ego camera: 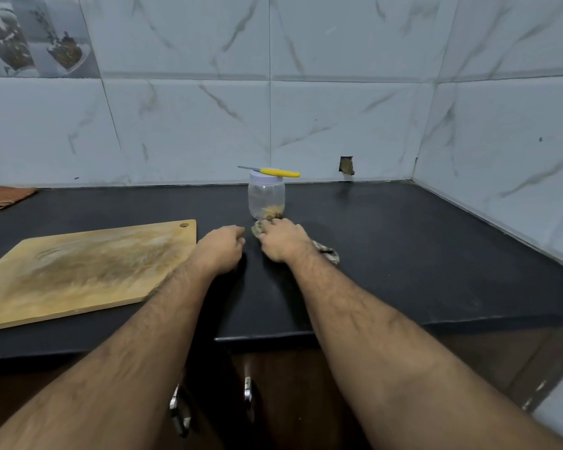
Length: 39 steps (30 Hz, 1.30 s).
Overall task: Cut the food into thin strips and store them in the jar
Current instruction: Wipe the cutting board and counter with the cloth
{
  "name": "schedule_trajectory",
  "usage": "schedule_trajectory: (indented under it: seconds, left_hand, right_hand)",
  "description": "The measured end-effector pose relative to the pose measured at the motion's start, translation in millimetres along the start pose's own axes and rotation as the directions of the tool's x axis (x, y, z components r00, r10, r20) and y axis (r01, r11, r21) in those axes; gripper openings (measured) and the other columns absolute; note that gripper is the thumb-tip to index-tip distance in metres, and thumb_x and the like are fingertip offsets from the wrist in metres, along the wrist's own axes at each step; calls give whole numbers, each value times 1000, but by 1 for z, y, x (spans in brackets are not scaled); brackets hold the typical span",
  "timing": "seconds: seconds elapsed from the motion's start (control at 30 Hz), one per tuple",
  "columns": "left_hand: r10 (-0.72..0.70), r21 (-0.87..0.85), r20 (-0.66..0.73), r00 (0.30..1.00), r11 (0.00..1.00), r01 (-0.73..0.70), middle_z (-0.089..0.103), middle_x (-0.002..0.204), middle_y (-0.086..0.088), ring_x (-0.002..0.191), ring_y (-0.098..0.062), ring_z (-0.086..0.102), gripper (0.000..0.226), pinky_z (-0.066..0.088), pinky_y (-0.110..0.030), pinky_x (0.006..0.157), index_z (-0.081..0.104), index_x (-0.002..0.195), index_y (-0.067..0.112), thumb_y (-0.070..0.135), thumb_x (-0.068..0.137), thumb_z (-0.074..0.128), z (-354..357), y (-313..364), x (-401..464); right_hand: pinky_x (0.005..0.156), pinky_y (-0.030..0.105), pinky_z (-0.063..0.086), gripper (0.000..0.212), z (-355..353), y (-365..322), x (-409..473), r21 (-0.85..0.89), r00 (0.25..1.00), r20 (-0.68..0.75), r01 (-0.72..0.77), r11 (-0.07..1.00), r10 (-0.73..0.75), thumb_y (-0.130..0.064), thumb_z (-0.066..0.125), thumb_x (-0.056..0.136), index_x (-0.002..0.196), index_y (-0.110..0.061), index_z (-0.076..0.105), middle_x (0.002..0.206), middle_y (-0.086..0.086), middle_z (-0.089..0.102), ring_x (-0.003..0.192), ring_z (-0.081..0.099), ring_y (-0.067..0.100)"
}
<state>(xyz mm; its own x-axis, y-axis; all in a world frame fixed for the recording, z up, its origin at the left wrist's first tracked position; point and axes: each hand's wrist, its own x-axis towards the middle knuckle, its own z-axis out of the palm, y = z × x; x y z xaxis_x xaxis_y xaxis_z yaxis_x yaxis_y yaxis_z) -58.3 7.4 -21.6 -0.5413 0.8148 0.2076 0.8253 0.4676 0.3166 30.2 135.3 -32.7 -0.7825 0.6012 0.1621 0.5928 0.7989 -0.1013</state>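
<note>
Black table [387, 254], white marbled tile wall behind. Clear plastic jar [266, 198] stands upright near the back of the table, white lid on; a small amount of yellowish-brown food strips [272, 211] sits at its bottom. A yellow-handled knife [278, 172] lies flat across the lid.

Right hand [281, 240] rests palm-down on a crumpled patterned cloth [327, 251] just in front of the jar; fingers curl over the cloth's front edge, grasping it. Cloth trails out to the right behind the wrist.

Left hand [223, 245] sits just beside the right, fingers curled under, clenched; cannot tell whether they pinch anything.

Wooden cutting board [85, 267] lies flat at left, surface scored and stained. Folded reddish cloth [4, 196] at far left.
</note>
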Motion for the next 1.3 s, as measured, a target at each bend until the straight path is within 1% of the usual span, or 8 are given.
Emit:
schedule_trajectory:
  seconds: [0.3, 0.5, 0.73, 0.9, 1.03, 1.13, 1.23, 1.3]
  left_hand:
    - [88, -77, 26, 996, 993, -86, 55, 142, -9, 129, -30, 50, 41, 40, -40, 107, 50, 142, 13, 23, 103, 39, -1, 44, -16]
    - [56, -186, -123, 991, 979, -78, 63, 131, -10, 121, -32, 56, 36, 45, -40, 102, 60, 130, 15, 19, 101, 41, -8, 54, -33]
    - [-28, -319, -222, 975, 947, -46, 58, 140, -7, 134, -24, 49, 46, 35, -32, 112, 59, 134, 9, 5, 92, 40, -20, 29, -49]
    - [-19, -288, -137, 990, 957, -22, 56, 142, -5, 135, -24, 47, 46, 33, -30, 111, 57, 137, 12, 8, 95, 38, -13, 39, -57]
    - [31, -316, -97, 995, 947, -60, 56, 142, -4, 134, -24, 47, 46, 34, -31, 110, 57, 137, 14, 10, 96, 37, -9, 58, -60]
    - [75, -324, -68, 995, 942, -93, 55, 144, -4, 134, -25, 47, 47, 34, -32, 111, 56, 139, 14, 10, 96, 37, -5, 69, -70]
    - [88, -343, -69, 994, 933, -106, 54, 144, -3, 135, -23, 46, 47, 34, -31, 111, 54, 140, 15, 11, 96, 37, -3, 71, -78]
    - [69, -354, -113, 991, 929, -105, 55, 143, -3, 134, -23, 47, 47, 34, -31, 110, 55, 139, 15, 11, 96, 37, -4, 69, -79]
  right_hand:
    - [93, 41, 47, 34, -31, 108, -64, 99, 904, -90, -410, 907, 419, -12, 43, 94, 125, -9, 58, 126, 15, 58, 115, 56, 35]
    - [87, 34, 48, 28, -67, 36, -84, 294, 915, -250, -241, 925, 317, -7, 49, 89, 112, -13, 64, 116, 13, 67, 109, 61, 34]
    - [111, 49, 26, 45, -6, -47, -112, 40, 997, 76, 16, 999, -19, -41, 43, 95, 136, -23, 50, 144, 13, 44, 135, 32, 34]
    - [113, 58, 15, 49, -16, 20, -138, 75, 990, -18, -138, 988, 140, -45, 29, 97, 141, -33, 45, 150, 6, 43, 139, 36, 28]
    - [109, 51, 27, 50, -37, 80, -164, 77, 940, 57, -341, 937, 337, -45, 33, 97, 145, -33, 42, 151, 8, 43, 136, 40, 32]
    - [98, 41, 40, 36, -45, 84, -176, 151, 886, -152, -418, 896, 439, -28, 48, 96, 130, -28, 60, 133, 11, 57, 121, 48, 35]
    - [95, 36, 43, 33, -63, 63, -176, 310, 813, -312, -401, 862, 491, -18, 53, 93, 123, -23, 66, 126, 12, 60, 117, 49, 35]
    - [98, 34, 40, 34, -74, 34, -170, 312, 868, -280, -320, 894, 409, -19, 55, 94, 126, -21, 65, 127, 12, 59, 121, 48, 34]
